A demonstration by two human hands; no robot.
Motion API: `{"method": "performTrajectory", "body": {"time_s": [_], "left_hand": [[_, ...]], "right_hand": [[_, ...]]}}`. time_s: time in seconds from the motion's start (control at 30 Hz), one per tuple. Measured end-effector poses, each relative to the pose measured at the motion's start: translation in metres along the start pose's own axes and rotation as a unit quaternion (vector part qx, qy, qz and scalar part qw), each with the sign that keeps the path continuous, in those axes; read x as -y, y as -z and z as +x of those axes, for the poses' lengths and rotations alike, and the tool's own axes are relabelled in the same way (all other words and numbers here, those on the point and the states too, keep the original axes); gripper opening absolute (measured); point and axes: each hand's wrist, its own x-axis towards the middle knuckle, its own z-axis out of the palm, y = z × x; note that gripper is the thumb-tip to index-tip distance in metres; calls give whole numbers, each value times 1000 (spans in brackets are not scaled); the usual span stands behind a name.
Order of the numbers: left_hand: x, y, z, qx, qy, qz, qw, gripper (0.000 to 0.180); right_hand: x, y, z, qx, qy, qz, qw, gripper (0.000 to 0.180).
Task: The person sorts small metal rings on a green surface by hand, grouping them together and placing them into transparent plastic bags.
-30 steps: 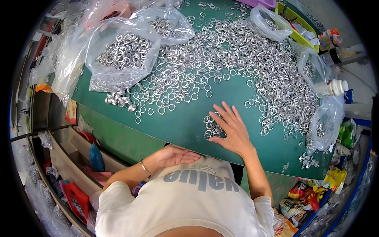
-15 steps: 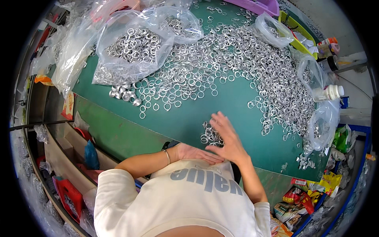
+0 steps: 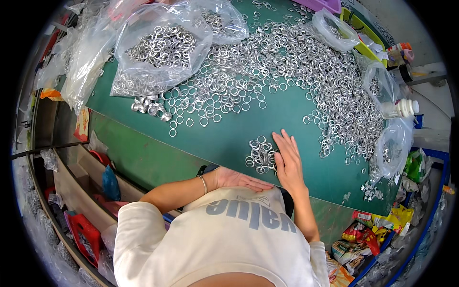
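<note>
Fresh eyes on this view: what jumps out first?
A broad spread of silvery rings arcs across the green table. A small ring cluster lies apart near the front edge, just left of the right hand. Toward the back left, a clear bag holds more rings.

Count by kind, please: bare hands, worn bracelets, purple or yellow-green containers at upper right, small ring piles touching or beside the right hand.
Hands: 2 (left hand, right hand)
Bracelet: 1
Containers: 2 (purple container, yellow-green container)
Small ring pile: 1
Total: 6

Open tabletop (image 3: pixel 210 141), ring cluster (image 3: pixel 261 155) blocking; heap (image 3: pixel 330 81) beyond
</note>
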Motion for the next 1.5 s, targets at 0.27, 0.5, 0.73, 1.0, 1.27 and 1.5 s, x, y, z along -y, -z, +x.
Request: {"method": "performTrajectory", "body": {"time_s": [0.27,0.5,0.73,1.0,1.27,1.5], "left_hand": [[-1,-2,-1,-17,-16,21,1000,80],[-2,6,-2,-29,-34,10,999,96],[-17,38,3,149,24,98,984,92],[-17,40,-2,-63,-80,72,992,54],[-29,68,-5,-122,-122,187,967,38],[-10,46,-47,-93,-202,271,937,25]], "right_hand": [[11,-7,-24,-26,-47,10,999,45],[22,-28,14,25,36,-67,997,60],[17,-33,7,94,109,-90,986,46],[33,-36,-22,170,174,-7,970,39],[35,-57,-18,231,235,170,929,35],[53,-60,-7,14,194,225,955,26]]}}
